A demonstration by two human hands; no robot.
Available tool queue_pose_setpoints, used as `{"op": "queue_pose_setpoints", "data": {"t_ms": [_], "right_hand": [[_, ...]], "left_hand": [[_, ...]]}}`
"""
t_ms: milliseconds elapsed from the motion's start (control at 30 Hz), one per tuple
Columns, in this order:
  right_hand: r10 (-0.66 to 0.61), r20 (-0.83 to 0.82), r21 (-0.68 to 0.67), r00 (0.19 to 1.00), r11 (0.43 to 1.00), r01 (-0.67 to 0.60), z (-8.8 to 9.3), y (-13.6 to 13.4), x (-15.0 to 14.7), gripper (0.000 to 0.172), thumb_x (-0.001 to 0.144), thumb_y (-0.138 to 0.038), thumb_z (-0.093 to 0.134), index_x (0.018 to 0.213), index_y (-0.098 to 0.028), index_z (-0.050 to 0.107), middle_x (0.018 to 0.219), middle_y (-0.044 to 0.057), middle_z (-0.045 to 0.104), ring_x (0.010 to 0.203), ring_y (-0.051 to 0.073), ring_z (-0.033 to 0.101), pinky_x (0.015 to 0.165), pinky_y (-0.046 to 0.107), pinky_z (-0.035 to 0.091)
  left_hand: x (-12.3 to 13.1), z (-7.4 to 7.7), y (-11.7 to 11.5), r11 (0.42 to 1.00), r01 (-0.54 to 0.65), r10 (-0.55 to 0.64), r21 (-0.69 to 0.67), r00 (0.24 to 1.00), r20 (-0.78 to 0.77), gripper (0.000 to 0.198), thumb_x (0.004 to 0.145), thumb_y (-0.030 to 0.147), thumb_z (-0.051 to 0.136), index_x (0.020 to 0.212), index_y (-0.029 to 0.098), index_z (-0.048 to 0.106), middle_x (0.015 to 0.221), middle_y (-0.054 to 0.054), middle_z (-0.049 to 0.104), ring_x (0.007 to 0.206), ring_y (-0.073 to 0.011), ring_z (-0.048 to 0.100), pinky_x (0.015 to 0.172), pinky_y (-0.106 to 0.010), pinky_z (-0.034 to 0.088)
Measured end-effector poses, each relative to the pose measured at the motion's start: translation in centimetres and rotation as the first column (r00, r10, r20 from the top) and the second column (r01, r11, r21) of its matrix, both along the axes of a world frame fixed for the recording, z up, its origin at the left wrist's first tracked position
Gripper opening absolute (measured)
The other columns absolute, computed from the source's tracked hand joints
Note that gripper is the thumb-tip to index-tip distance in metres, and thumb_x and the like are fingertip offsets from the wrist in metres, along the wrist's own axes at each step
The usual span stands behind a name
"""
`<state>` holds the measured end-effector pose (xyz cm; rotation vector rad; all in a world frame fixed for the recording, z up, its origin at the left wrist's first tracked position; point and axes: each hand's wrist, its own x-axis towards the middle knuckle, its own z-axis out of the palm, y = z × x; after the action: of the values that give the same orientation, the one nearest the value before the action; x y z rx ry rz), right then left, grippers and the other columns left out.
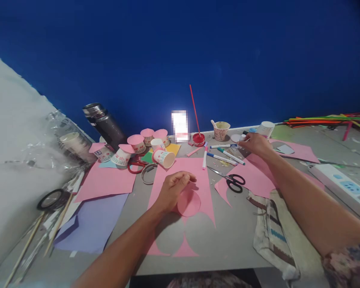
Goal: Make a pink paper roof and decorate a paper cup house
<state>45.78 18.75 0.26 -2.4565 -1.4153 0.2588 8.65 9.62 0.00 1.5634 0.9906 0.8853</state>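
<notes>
My left hand (pixel 175 188) rests on a pink paper sheet (pixel 204 176) in the middle of the table, fingers curled over a pink paper circle (pixel 189 204). Round holes are cut out of the sheet's near end. My right hand (pixel 255 144) reaches to the far right of the table, fingers closed around something small near a white round lid (pixel 235 138) and several markers (pixel 228 154); what it holds is hidden. Black scissors (pixel 232 181) lie between my two arms.
Paper cups with pink paper tops (pixel 137 143) stand at the back left beside a dark flask (pixel 103 124). A red paint pot with a stick (pixel 199 139), red scissors (pixel 136 165), tape rolls (pixel 51 199), coloured straws (pixel 330 119), a cloth bag (pixel 276 228) and a power strip (pixel 342 185) surround the sheet.
</notes>
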Motion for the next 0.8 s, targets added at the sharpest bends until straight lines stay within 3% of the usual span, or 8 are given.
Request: {"op": "queue_pose_setpoints", "data": {"t_ms": [67, 167, 300, 400, 500, 700, 800], "right_hand": [[0.006, -0.001, -0.004, 1.0, 1.0, -0.006, 0.0, 0.0, 0.0, 0.037, 0.086, -0.052, 0.069, 0.104, -0.02, 0.075, 0.09, 0.012, 0.077, 0.087, 0.03, 0.072, 0.071, 0.036, 0.047], [0.013, -0.005, -0.017, 1.0, 1.0, -0.013, 0.2, 0.0, -0.1, 0.037, 0.086, -0.051, 0.069, 0.106, -0.02, 0.075, 0.091, 0.013, 0.078, 0.088, 0.033, 0.072, 0.072, 0.038, 0.047], [0.021, -0.013, -0.025, 1.0, 0.999, -0.021, 0.2, 0.1, -0.1, 0.036, 0.088, -0.05, 0.069, 0.107, -0.02, 0.074, 0.093, 0.014, 0.078, 0.091, 0.036, 0.073, 0.072, 0.039, 0.048], [0.028, -0.015, -0.028, 1.0, 0.999, -0.028, 0.1, 0.2, 0.0, 0.036, 0.088, -0.05, 0.069, 0.107, -0.019, 0.074, 0.094, 0.016, 0.078, 0.092, 0.037, 0.073, 0.072, 0.04, 0.049], [0.041, -0.019, -0.027, 0.999, 0.999, -0.042, 0.0, 0.3, 0.0, 0.037, 0.089, -0.05, 0.067, 0.108, -0.018, 0.073, 0.096, 0.016, 0.078, 0.095, 0.037, 0.073, 0.073, 0.039, 0.048], [0.057, -0.028, -0.03, 0.998, 0.998, -0.058, -0.2, 0.3, -0.2, 0.038, 0.094, -0.05, 0.067, 0.113, -0.018, 0.073, 0.106, 0.017, 0.078, 0.105, 0.038, 0.073, 0.08, 0.042, 0.052], [0.061, -0.044, -0.057, 0.997, 0.996, -0.063, 0.0, 0.2, -0.3, 0.037, 0.099, -0.046, 0.067, 0.121, -0.017, 0.071, 0.118, 0.014, 0.074, 0.11, 0.033, 0.071, 0.089, 0.044, 0.057]], "left_hand": [[-0.2, 0.2, 0.4, 0.984, -0.148, 0.159, 0.099, 0.982, -0.105, 0.045, 0.098, 0.054, 0.049, 0.09, 0.017, 0.074, 0.089, -0.011, 0.078, 0.086, -0.0234, 0.075, 0.083, -0.036, 0.059], [-1.0, 1.0, 1.2, 0.937, -0.271, 0.323, 0.22, 0.911, -0.258, 0.038, 0.096, 0.046, 0.048, 0.079, 0.019, 0.067, 0.075, -0.006, 0.072, 0.072, -0.0196, 0.069, 0.071, -0.032, 0.056], [-2.3, 2.4, 2.5, 0.833, -0.365, 0.536, 0.416, 0.72, -0.441, 0.017, 0.089, 0.031, 0.061, 0.075, 0.022, 0.058, 0.078, -0.003, 0.068, 0.076, -0.0199, 0.062, 0.068, -0.03, 0.045], [-2.9, 3.3, 3.5, 0.776, -0.335, 0.621, 0.534, 0.551, -0.558, 0.013, 0.088, 0.022, 0.06, 0.076, 0.022, 0.057, 0.087, -0.006, 0.069, 0.088, -0.0239, 0.063, 0.071, -0.032, 0.041], [-3.1, 3.6, 4.2, 0.772, -0.248, 0.629, 0.585, 0.431, -0.647, 0.013, 0.091, 0.022, 0.059, 0.078, 0.022, 0.059, 0.091, -0.008, 0.071, 0.093, -0.0263, 0.064, 0.07, -0.032, 0.039], [-3.3, 2.9, 5.3, 0.779, -0.128, 0.624, 0.614, 0.26, -0.737, 0.015, 0.097, 0.029, 0.056, 0.093, 0.02, 0.067, 0.096, -0.014, 0.074, 0.092, -0.0291, 0.069, 0.066, -0.032, 0.039], [-3.7, 2.5, 5.4, 0.783, -0.104, 0.62, 0.613, 0.204, -0.758, 0.02, 0.099, 0.032, 0.054, 0.097, 0.019, 0.069, 0.094, -0.015, 0.075, 0.09, -0.0297, 0.071, 0.066, -0.032, 0.04]]}}
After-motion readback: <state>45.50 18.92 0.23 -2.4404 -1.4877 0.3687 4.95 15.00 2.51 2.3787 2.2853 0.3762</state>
